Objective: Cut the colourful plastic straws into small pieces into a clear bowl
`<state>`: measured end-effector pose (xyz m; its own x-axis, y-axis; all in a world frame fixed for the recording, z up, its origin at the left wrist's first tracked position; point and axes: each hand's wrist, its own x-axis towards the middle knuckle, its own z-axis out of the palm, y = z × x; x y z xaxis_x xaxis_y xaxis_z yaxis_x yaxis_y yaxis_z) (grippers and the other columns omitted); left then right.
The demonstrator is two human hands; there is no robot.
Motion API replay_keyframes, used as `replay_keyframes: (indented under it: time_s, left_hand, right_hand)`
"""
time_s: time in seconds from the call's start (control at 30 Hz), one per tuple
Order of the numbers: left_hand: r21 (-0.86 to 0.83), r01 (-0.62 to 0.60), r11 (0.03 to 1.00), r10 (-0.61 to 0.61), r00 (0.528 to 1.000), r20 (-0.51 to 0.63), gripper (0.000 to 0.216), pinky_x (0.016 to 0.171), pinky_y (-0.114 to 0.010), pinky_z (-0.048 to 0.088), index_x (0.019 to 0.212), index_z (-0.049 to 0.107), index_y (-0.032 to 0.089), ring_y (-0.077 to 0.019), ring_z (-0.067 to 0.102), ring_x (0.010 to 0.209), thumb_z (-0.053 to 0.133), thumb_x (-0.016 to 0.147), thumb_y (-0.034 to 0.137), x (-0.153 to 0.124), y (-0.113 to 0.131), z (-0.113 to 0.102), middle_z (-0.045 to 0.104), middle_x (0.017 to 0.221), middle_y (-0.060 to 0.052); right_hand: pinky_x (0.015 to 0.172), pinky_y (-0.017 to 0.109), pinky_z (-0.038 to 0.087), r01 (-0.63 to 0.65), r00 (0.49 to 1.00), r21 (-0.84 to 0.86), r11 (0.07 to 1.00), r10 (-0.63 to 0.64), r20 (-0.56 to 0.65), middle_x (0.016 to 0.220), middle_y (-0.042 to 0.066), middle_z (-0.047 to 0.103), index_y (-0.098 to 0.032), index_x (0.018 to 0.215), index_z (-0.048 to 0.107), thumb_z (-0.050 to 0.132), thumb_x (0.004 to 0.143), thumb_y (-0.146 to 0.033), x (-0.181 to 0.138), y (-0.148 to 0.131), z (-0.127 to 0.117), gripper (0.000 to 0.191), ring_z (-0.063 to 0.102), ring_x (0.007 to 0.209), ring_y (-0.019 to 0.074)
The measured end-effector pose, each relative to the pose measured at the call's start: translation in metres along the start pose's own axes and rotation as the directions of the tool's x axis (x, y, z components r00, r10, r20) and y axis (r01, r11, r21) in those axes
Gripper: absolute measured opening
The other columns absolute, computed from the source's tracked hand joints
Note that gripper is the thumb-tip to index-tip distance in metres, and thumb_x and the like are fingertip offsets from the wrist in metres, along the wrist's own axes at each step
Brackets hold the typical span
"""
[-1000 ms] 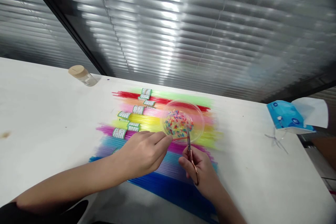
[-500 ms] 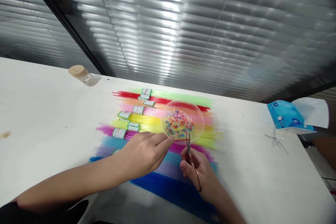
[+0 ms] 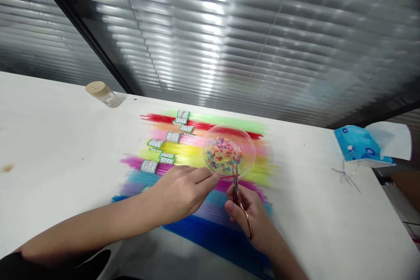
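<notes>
My right hand (image 3: 252,216) grips small copper-coloured scissors (image 3: 239,194), blades pointing up at the near rim of a clear plastic dish (image 3: 250,153). The dish holds several tiny coloured straw pieces (image 3: 223,154). My left hand (image 3: 179,192) is closed in a pinch, fingertips touching the dish's near-left rim beside the blades; a thin red straw seems to run between them, too small to be sure. Both hands rest over a spread of long coloured straws (image 3: 183,151) in red, green, orange, pink, yellow, purple and blue bundles with paper bands.
A small glass jar with a cork lid (image 3: 103,93) lies at the back left of the white table (image 3: 59,153). A blue tissue pack (image 3: 361,145) sits at the far right, near the table's edge. Closed blinds fill the background.
My left fingertips have crept slightly right toward the dish. My right hand has rotated a little, swinging the scissors' handle downward; the blades stay at the dish's rim.
</notes>
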<state>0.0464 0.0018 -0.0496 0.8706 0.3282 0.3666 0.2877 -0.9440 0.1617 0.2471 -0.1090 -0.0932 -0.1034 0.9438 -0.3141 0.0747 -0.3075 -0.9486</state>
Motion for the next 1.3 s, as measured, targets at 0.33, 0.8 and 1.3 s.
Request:
replay_keyframes:
  time_s: [0.33, 0.8, 1.3]
  left_hand:
    - [0.011, 0.001, 1.0, -0.001, 1.0, -0.01, 0.026, 0.052, -0.03, 0.055, 0.12, 0.064, 0.014, -0.0173, 0.071, 0.064, 0.043, 0.104, 0.014, 0.0004, -0.0008, 0.0002, 0.075, 0.087, -0.003]
    - [0.007, 0.005, 1.0, -0.005, 0.999, -0.047, 0.027, 0.051, -0.028, 0.051, 0.118, 0.064, 0.011, -0.0157, 0.07, 0.063, 0.04, 0.105, 0.013, 0.0025, 0.0002, 0.0001, 0.072, 0.08, -0.002]
    - [0.009, -0.029, 1.0, 0.029, 0.999, 0.043, 0.025, 0.059, -0.03, 0.06, 0.117, 0.065, 0.013, -0.0183, 0.073, 0.069, 0.045, 0.103, 0.012, -0.0014, 0.0009, 0.0027, 0.074, 0.087, -0.004]
  right_hand:
    - [0.053, 0.027, 0.029, -0.015, 0.999, -0.022, 1.0, 0.014, -0.036, 0.063, -0.005, 0.045, -0.022, 0.079, 0.049, 0.064, 0.089, -0.075, 0.0023, 0.0018, 0.0007, 0.056, 0.04, 0.056, 0.0129]
    - [0.055, 0.027, 0.03, 0.029, 0.999, 0.011, 1.0, -0.03, 0.037, 0.069, -0.004, 0.043, -0.022, 0.084, 0.047, 0.063, 0.091, -0.073, -0.0003, -0.0002, 0.0007, 0.054, 0.038, 0.061, 0.0131]
    - [0.055, 0.028, 0.027, 0.034, 0.998, -0.003, 0.999, -0.034, 0.055, 0.068, -0.005, 0.04, -0.022, 0.081, 0.047, 0.064, 0.09, -0.074, 0.0011, -0.0002, -0.0006, 0.055, 0.038, 0.061, 0.013]
